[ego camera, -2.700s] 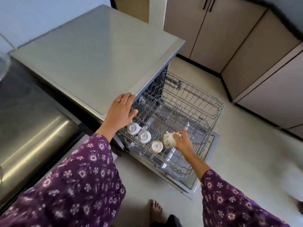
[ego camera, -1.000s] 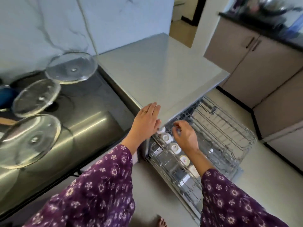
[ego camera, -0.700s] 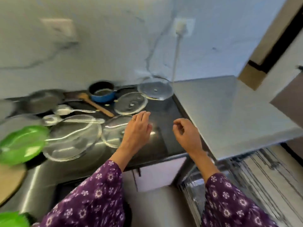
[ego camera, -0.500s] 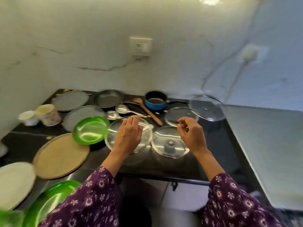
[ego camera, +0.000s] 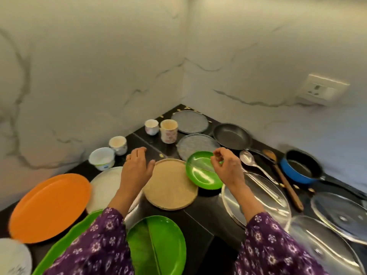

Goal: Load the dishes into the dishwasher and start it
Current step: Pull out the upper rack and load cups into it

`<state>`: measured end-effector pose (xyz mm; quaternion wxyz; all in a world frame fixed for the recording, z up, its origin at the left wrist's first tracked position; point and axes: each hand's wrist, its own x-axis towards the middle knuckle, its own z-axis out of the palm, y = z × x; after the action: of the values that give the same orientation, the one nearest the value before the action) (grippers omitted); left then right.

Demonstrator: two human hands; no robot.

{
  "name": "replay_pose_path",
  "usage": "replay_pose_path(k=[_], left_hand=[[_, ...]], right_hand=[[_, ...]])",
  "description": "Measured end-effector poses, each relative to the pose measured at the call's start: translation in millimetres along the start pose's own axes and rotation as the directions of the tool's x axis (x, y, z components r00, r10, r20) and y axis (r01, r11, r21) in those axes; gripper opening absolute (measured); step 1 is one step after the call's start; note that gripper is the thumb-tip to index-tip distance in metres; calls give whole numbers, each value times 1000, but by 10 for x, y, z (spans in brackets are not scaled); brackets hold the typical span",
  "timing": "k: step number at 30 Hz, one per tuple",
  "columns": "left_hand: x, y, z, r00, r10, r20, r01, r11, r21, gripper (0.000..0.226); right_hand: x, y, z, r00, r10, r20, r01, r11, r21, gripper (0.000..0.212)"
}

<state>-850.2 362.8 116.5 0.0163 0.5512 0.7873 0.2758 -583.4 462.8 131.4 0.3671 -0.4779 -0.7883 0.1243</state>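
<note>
A black corner counter (ego camera: 200, 221) is covered with dishes. My left hand (ego camera: 137, 167) hovers with relaxed fingers over the gap between a white plate (ego camera: 104, 187) and a tan round plate (ego camera: 170, 187). My right hand (ego camera: 225, 167) floats empty, fingers loosely curled, above a small green plate (ego camera: 200, 171). Cups stand beyond: a white tub (ego camera: 102, 158), a small cup (ego camera: 118, 144), another small cup (ego camera: 152, 127) and a patterned mug (ego camera: 168, 131). The dishwasher is out of view.
An orange plate (ego camera: 49, 207) and green plates (ego camera: 158, 247) lie near the front. Two grey plates (ego camera: 189, 121), a black pan (ego camera: 232, 136), a blue saucepan (ego camera: 301, 166), spoons (ego camera: 256, 166), a wooden spatula (ego camera: 284, 181) and glass lids (ego camera: 341, 215) fill the right side. Walls close the corner.
I set a cup in the dishwasher rack, then turned left from the dishwasher to the counter. Both empty hands now hover over the plates near the corner.
</note>
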Motion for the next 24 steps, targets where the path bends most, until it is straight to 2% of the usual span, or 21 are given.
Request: replay_pose_path(k=[5, 9, 19, 24], left_hand=[[427, -709, 7, 987, -161, 15, 159, 983, 95, 56], [793, -1115, 118, 966, -251, 56, 242, 961, 130, 73], [1521, -1355, 451, 946, -278, 169, 206, 913, 352, 84], [1655, -1329, 432, 934, -295, 202, 202, 901, 383, 63]], right_hand=[[125, -189, 697, 990, -31, 138, 28, 999, 20, 8], [133, -233, 1067, 969, -75, 233, 65, 997, 52, 7], [71, -108, 1427, 948, -50, 315, 26, 996, 80, 11], [38, -72, 1357, 949, -37, 312, 6, 995, 103, 12]])
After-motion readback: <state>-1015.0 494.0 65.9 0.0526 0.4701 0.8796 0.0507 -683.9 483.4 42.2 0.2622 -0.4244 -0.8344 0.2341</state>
